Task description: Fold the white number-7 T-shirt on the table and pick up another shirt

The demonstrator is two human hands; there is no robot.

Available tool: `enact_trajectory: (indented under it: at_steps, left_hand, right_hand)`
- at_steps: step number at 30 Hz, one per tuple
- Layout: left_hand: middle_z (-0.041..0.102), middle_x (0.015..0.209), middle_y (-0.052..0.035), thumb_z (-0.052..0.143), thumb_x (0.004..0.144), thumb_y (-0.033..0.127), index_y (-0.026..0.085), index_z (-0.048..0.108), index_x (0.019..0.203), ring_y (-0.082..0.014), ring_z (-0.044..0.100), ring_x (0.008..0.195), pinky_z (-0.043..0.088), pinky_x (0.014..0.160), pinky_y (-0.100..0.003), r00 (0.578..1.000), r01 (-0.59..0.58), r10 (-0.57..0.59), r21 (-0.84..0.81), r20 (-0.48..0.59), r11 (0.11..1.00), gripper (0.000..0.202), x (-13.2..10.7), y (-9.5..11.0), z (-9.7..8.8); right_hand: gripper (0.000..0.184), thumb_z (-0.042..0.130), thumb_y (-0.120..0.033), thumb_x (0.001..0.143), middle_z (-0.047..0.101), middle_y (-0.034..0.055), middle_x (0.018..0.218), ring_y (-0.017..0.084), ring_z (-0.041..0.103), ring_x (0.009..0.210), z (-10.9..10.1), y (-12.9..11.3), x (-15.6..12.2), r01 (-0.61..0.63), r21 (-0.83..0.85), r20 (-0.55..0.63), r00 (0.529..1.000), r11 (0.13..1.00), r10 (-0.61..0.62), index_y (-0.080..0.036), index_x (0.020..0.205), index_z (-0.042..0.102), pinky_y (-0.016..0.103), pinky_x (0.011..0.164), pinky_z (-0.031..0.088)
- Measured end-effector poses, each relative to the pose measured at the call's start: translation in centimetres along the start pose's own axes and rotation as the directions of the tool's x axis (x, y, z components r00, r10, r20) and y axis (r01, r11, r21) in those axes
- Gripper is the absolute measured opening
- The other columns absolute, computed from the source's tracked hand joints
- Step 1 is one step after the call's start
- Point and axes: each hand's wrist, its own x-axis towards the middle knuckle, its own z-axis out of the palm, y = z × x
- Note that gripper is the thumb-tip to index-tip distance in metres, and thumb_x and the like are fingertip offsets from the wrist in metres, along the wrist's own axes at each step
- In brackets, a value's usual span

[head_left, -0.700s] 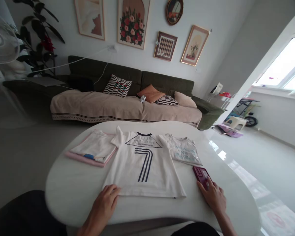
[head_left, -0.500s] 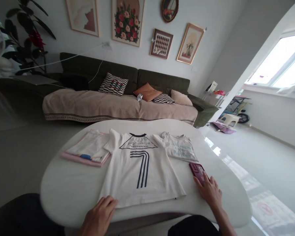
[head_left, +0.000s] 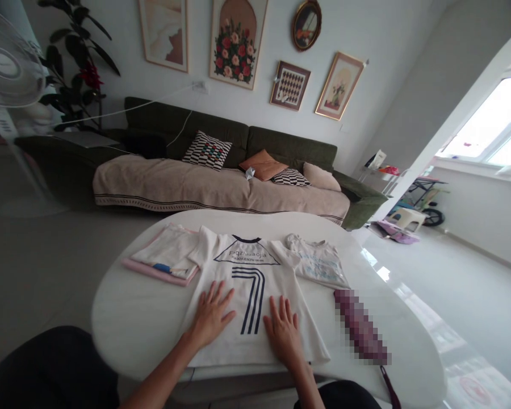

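Observation:
A white T-shirt (head_left: 247, 307) with a dark neckband and a striped number 7 lies spread flat on the white table (head_left: 123, 318), its collar toward the sofa. My left hand (head_left: 213, 315) rests on the shirt left of the number, fingers spread. On the other side of the 7, my right hand (head_left: 284, 332) lies flat on the fabric with its fingers stretched out. To the right of the shirt is a purple phone (head_left: 360, 326), blurred out by pixels, with a strap (head_left: 389, 386) hanging toward the table edge.
Folded white and pink clothes (head_left: 166, 255) lie at the table's left. A folded light shirt with blue lettering (head_left: 317, 258) lies at the right back. Behind the table stands a green sofa (head_left: 187, 128) with cushions. A fan (head_left: 8, 62) stands at far left.
My right hand has left the phone and moved left onto the shirt. My left hand has gone from the shirt's lower left corner up onto its front. The view has shifted slightly.

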Motion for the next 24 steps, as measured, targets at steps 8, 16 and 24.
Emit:
enact_trajectory:
  at_steps: [8, 16, 24]
  left_hand:
    - [0.032, 0.141, -0.0102, 0.045, 0.083, 0.042, 0.029, 0.048, 0.125, -0.0354, 0.017, 0.131, 0.022, 0.097, -0.061, 0.982, 0.025, -0.113, 0.483, 0.154, 0.875, 0.044, -0.7, -1.2, -0.9]
    - [0.02, 0.146, -0.0082, 0.036, 0.085, 0.049, 0.031, 0.029, 0.136, -0.0345, 0.011, 0.133, 0.014, 0.1, -0.061, 0.999, -0.017, -0.004, 0.582, 0.034, 0.813, 0.054, 5.6, -2.5, 3.2]
    - [0.016, 0.147, -0.0035, 0.031, 0.084, 0.054, 0.038, 0.024, 0.136, -0.0335, 0.008, 0.134, 0.011, 0.1, -0.06, 0.999, 0.009, -0.032, 0.673, 0.021, 0.74, 0.054, 5.8, -4.0, 4.3]
  right_hand:
    - [0.046, 0.04, -0.044, 0.082, 0.059, 0.0109, 0.114, 0.024, 0.053, 0.108, -3.4, 3.8, 0.7, 0.106, 0.3, -0.167, 0.984, 0.948, -0.058, -0.017, 0.116, 0.053, 0.038, 0.092, 0.04]
    - [0.041, 0.037, -0.035, 0.078, 0.062, 0.0109, 0.071, 0.023, 0.059, 0.065, -4.8, 7.2, 12.2, -0.233, 0.274, -0.294, 0.904, 0.933, 0.312, -0.006, 0.101, 0.054, 0.034, 0.06, 0.044]
    - [0.02, 0.043, -0.017, 0.074, 0.057, 0.0033, 0.09, 0.016, 0.052, 0.091, -6.1, 4.6, 11.7, 0.088, 0.166, -0.407, 0.913, 0.982, -0.013, -0.023, 0.084, 0.06, 0.025, 0.08, 0.038]
